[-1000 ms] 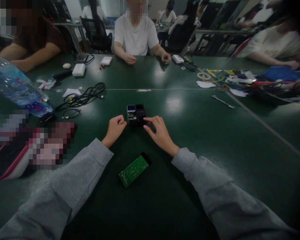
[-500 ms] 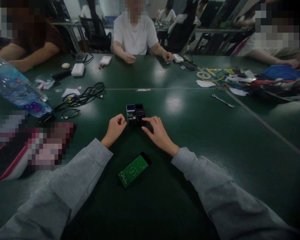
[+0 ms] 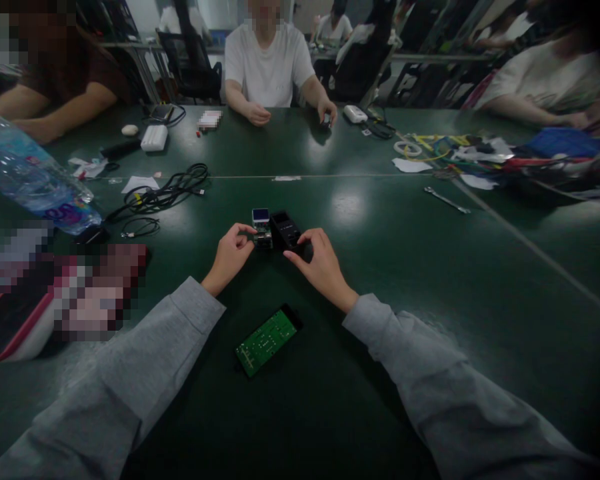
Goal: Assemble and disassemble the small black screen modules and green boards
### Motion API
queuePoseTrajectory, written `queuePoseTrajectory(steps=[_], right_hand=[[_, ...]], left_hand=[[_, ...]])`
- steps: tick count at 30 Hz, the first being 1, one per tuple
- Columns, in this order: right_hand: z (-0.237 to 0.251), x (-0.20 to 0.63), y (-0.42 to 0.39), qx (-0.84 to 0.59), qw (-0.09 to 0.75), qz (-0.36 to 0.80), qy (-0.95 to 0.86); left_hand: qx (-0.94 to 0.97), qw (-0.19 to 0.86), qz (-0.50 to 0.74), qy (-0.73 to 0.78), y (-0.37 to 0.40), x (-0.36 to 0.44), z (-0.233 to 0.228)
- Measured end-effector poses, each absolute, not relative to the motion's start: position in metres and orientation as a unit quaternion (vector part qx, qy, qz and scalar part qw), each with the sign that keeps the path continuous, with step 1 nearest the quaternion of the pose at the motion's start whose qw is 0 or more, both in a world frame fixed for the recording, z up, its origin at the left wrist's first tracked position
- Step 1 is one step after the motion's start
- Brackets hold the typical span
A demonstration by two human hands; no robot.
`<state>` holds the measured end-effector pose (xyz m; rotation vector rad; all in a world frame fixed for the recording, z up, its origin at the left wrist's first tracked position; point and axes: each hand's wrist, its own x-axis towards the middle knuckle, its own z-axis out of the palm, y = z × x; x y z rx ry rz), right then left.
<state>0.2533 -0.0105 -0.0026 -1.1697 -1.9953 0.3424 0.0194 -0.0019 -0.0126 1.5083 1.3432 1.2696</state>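
**Black plastic casing (image 3: 284, 228) set at an angle beside a small circuit board with a dark screen (image 3: 263, 239)**

Near its lower end, the casing is pinched between the thumb and fingers of the bare right hand (image 3: 321, 262). The outer fingers of the bare left hand (image 3: 230, 257) are curled, and its thumb and index fingertip are held close together at the left edge of the small board; whether the board is pinched or merely touched cannot be told. Both objects are placed on the dark green table (image 3: 405, 260), ahead of the wrists. In handling, the board is judged best steadied by its edge, the screen spared any pressure, and the casing turned slowly and kept low.

Between the grey fabric sleeves (image 3: 145, 353), a rectangular green circuit board with a black end (image 3: 266, 341) is laid diagonally. Farther out are found a coil of black cable (image 3: 173, 190), a silver metal wrench (image 3: 447, 200) and a clear plastic bottle (image 3: 35, 170). Pale marks are borne by the casing's face and lettering by the bottle's purple label (image 3: 70, 215); neither can be read.
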Motion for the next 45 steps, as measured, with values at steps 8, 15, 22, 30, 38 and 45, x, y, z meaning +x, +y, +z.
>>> queuePoseTrajectory(steps=[8, 15, 22, 30, 38, 45], right_hand=[[-0.006, 0.254, -0.01, -0.498, 0.423, 0.148, -0.743], [-0.015, 0.258, -0.002, -0.53, 0.444, 0.235, -0.683], [-0.021, 0.26, 0.003, -0.542, 0.447, 0.174, -0.69], [-0.007, 0.258, -0.005, -0.466, 0.424, 0.12, -0.768], [-0.014, 0.262, 0.002, -0.485, 0.482, 0.195, -0.703], [-0.023, 0.268, 0.009, -0.565, 0.454, 0.145, -0.673]], left_hand=[[0.613, 0.352, 0.474, 0.525, -0.001, 0.019, -0.014], [0.627, 0.342, 0.466, 0.522, 0.001, 0.017, -0.017], [0.63, 0.337, 0.463, 0.524, -0.001, 0.018, -0.015], [0.632, 0.337, 0.461, 0.524, -0.001, 0.019, -0.014], [0.63, 0.332, 0.461, 0.53, -0.001, 0.019, -0.015], [0.625, 0.346, 0.463, 0.524, -0.002, 0.018, -0.013]])
